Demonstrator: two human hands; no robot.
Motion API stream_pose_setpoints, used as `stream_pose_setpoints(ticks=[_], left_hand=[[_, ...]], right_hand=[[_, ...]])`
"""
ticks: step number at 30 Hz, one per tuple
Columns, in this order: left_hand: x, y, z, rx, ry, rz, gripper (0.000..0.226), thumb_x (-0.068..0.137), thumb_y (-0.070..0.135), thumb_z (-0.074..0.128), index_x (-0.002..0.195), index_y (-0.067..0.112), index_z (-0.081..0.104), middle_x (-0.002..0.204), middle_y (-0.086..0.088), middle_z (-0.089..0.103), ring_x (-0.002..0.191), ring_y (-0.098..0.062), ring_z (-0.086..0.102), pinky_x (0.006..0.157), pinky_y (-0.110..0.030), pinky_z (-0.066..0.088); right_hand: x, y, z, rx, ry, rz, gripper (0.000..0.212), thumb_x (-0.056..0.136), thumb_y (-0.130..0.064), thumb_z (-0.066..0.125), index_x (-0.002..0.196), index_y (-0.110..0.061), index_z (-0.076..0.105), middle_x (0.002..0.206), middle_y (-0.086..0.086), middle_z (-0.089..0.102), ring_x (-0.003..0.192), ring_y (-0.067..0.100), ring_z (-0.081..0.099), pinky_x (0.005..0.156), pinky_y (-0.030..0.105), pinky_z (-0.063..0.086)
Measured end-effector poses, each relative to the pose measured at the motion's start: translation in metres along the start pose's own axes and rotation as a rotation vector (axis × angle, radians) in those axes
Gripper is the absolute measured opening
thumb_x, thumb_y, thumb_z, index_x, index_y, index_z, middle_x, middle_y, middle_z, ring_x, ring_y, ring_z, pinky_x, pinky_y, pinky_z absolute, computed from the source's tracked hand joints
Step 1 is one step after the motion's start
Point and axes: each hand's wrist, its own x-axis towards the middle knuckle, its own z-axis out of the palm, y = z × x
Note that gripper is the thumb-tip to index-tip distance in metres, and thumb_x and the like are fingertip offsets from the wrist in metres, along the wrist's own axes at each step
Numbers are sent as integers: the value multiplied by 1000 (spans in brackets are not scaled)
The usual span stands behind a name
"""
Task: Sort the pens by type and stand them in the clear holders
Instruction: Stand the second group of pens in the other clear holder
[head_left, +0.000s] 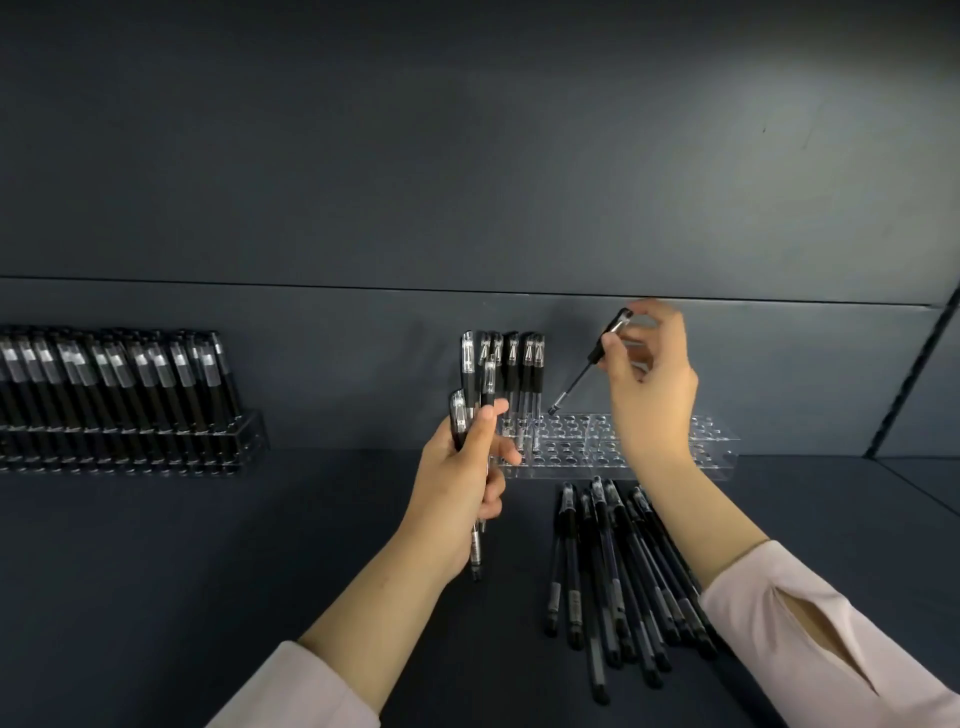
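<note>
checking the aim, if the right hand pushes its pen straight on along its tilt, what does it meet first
Probably the clear holder: the pen in the right hand points down-left at its empty holes beside the standing pens; depth is unclear.

Honestly can't read a single word, brand or number here. The loose pens (613, 571) on the surface have small pale label patches on their barrels, but they're way too blurry to make out. Same with the pens in the full holder (124, 436).
</note>
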Motion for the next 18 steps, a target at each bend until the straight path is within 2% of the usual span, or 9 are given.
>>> stream_pose_setpoints(ticks=[2,4,7,10,13,18], left_hand=[[2,0,2,-52,16,-52,13,100,26,53,105,14,58,62,4,62,40,-8,34,35,-20,24],[4,-1,2,-83,13,-71,12,101,19,49,104,11,57,63,3,64,41,-8,37,35,-20,26],[2,0,1,-81,-1,-54,16,101,21,51,108,15,63,71,1,69,45,-7,45,37,-20,33],[0,0,1,-24,-9,-21,17,100,30,53,110,26,66,80,0,73,48,-9,51,39,-22,37],[0,1,1,17,-11,-10,17,100,33,52,111,31,65,74,2,71,42,-8,44,37,-20,31],[1,0,1,25,-18,-65,20,101,31,51,107,16,63,60,6,63,39,-7,37,35,-19,26]], right_hand=[[-3,1,4,-31,-41,-40,30,95,-11,57,113,-34,49,95,-5,64,82,9,63,70,5,43],[-4,1,7,-56,-54,-56,30,95,-13,58,114,-34,50,94,-9,63,80,6,61,70,6,44],[-1,2,8,-105,-56,-81,29,94,-14,59,116,-32,53,91,-12,63,79,2,60,68,5,44],[0,6,9,-165,-94,-108,28,93,-12,61,116,-27,58,90,-13,65,79,-1,60,70,5,44],[0,12,11,-298,-206,-153,34,93,-8,60,126,-18,61,99,-2,65,83,7,60,81,19,49],[-1,20,13,-451,-380,-172,47,94,-8,56,139,-21,51,115,9,53,103,26,53,94,33,45]])
